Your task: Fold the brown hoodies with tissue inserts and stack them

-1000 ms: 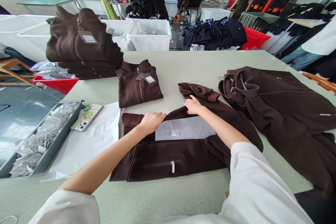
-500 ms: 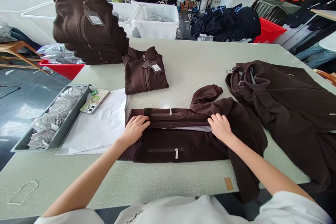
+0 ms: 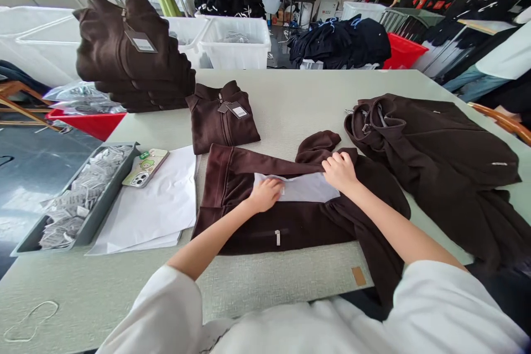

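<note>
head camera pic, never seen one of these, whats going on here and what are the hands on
The picture comes from a camera worn on a person's head, looking forward and down, so the two bare arms reaching in from the bottom are that person's own. There is no machine.

In front of them is a pale table. A brown jacket lies flat on it, opened over a white sheet of paper. The left hand presses on the paper's left end; the right hand rests at its upper right corner, by the fabric.

Around it: a folded jacket, a stack of folded ones, an unfolded jacket, white sheets, a phone and a tray of small packets.
</note>
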Available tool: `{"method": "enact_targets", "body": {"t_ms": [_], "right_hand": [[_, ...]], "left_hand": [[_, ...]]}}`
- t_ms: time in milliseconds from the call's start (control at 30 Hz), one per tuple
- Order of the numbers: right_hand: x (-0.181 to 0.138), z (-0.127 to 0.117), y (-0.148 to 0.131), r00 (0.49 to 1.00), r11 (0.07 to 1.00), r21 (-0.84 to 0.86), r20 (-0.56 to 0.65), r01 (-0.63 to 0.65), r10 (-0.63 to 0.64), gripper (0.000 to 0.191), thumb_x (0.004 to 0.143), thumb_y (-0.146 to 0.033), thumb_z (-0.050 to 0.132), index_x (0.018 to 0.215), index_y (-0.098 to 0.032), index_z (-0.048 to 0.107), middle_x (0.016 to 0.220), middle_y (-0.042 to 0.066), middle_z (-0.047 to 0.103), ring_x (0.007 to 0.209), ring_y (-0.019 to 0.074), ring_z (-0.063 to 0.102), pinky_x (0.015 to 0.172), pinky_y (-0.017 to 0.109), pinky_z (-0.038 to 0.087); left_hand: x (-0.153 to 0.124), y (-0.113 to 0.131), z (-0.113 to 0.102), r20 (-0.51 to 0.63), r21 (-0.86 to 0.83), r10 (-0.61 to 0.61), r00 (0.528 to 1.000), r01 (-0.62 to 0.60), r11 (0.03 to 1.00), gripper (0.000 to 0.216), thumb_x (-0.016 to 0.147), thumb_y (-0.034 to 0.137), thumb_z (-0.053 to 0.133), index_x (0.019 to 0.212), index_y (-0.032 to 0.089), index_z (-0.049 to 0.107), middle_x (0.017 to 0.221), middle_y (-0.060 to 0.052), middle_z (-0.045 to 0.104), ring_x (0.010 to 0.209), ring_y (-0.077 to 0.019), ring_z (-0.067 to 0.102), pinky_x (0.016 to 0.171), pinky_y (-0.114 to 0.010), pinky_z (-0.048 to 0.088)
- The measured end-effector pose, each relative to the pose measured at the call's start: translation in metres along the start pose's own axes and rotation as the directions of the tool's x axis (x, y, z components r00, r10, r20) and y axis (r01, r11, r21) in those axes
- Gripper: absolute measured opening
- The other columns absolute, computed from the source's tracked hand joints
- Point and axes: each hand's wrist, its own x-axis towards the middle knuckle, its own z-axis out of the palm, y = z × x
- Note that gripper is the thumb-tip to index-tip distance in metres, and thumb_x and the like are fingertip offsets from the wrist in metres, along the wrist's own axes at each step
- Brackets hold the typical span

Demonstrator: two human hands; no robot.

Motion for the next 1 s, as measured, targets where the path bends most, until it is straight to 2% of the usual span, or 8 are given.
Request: {"method": "enact_targets", "body": {"t_ms": [167,300,367,467,600,767,867,1000], "right_hand": [[-0.027,0.008,-0.004,0.993,0.993,0.015,0.029,0.115,-0.115,0.021,0.081,-0.015,0.044,0.083,-0.013,0.065,0.08,0.011,0.06,0.086,0.024,0.044,0.082,0.036,0.026],[-0.029,0.009,-0.006,0.992,0.992,0.032,0.032,0.118,-0.119,0.021,0.081,-0.013,0.045,0.085,-0.013,0.065,0.081,0.011,0.06,0.087,0.0244,0.044,0.083,0.036,0.027],[-0.027,0.006,-0.003,0.992,0.993,0.02,0.03,0.119,-0.12,0.023,0.082,-0.012,0.042,0.085,-0.013,0.065,0.081,0.012,0.06,0.087,0.0243,0.044,0.082,0.036,0.027],[-0.03,0.003,0.002,0.997,0.997,0.016,0.03,0.073,-0.073,0.026,0.084,-0.011,0.039,0.086,-0.014,0.065,0.081,0.012,0.06,0.086,0.024,0.044,0.077,0.035,0.028],[-0.047,0.012,-0.001,0.997,0.999,0.036,0.08,-0.003,0.0,0.028,0.087,-0.01,0.037,0.091,-0.016,0.064,0.085,0.011,0.059,0.086,0.0231,0.045,0.067,0.032,0.03],[-0.054,0.018,-0.021,0.935,0.997,0.073,0.353,0.002,-0.028,0.027,0.079,-0.007,0.049,0.101,-0.017,0.062,0.097,0.013,0.06,0.093,0.025,0.049,0.056,0.027,0.034],[-0.05,0.007,-0.029,0.903,0.997,0.078,0.428,0.015,-0.048,0.031,0.071,-0.007,0.058,0.101,-0.014,0.063,0.1,0.016,0.061,0.095,0.0271,0.052,0.06,0.029,0.04],[-0.049,-0.013,-0.035,0.838,0.989,0.13,0.531,0.065,-0.125,0.02,0.072,-0.01,0.056,0.087,-0.013,0.069,0.093,0.016,0.065,0.09,0.0265,0.058,0.065,0.031,0.044]], "left_hand": [[-0.016,-0.049,-0.027,-0.097,0.073,-0.236,0.967,0.244,0.967,0.033,0.086,0.016,0.035,0.11,0.013,0.057,0.106,-0.015,0.058,0.104,-0.0268,0.052,0.087,-0.041,0.042],[-0.008,-0.078,-0.07,-0.274,0.19,-0.16,0.948,0.216,0.958,0.053,0.079,0.015,0.046,0.132,0.016,0.04,0.134,-0.015,0.042,0.126,-0.0287,0.034,0.103,-0.044,0.027],[0.001,-0.093,-0.089,-0.198,0.279,-0.139,0.97,0.192,0.941,0.058,0.072,0.016,0.054,0.129,0.017,0.042,0.131,-0.014,0.046,0.126,-0.0306,0.034,0.107,-0.048,0.019],[-0.003,-0.106,-0.104,0.015,0.342,-0.201,0.979,0.184,0.922,0.036,0.074,0.019,0.055,0.11,0.015,0.055,0.106,-0.013,0.057,0.106,-0.0296,0.05,0.099,-0.047,0.03],[-0.051,-0.097,-0.08,0.0,0.356,-0.098,0.995,0.091,0.93,0.029,0.081,0.011,0.04,0.105,0.017,0.056,0.103,-0.011,0.053,0.1,-0.0266,0.05,0.086,-0.04,0.041],[-0.099,-0.086,-0.035,0.057,0.094,-0.147,0.987,0.142,0.985,0.052,0.072,-0.001,0.036,0.116,0.018,0.055,0.106,-0.01,0.05,0.098,-0.0222,0.047,0.087,-0.035,0.042],[-0.108,-0.09,-0.034,0.087,0.057,-0.168,0.982,0.163,0.985,0.06,0.066,-0.001,0.037,0.119,0.021,0.055,0.108,-0.01,0.05,0.102,-0.0231,0.045,0.088,-0.037,0.041],[-0.113,-0.081,-0.05,0.119,0.102,-0.235,0.965,0.224,0.969,0.061,0.069,0.005,0.04,0.125,0.025,0.053,0.111,-0.009,0.051,0.103,-0.0243,0.046,0.087,-0.038,0.039]]}}
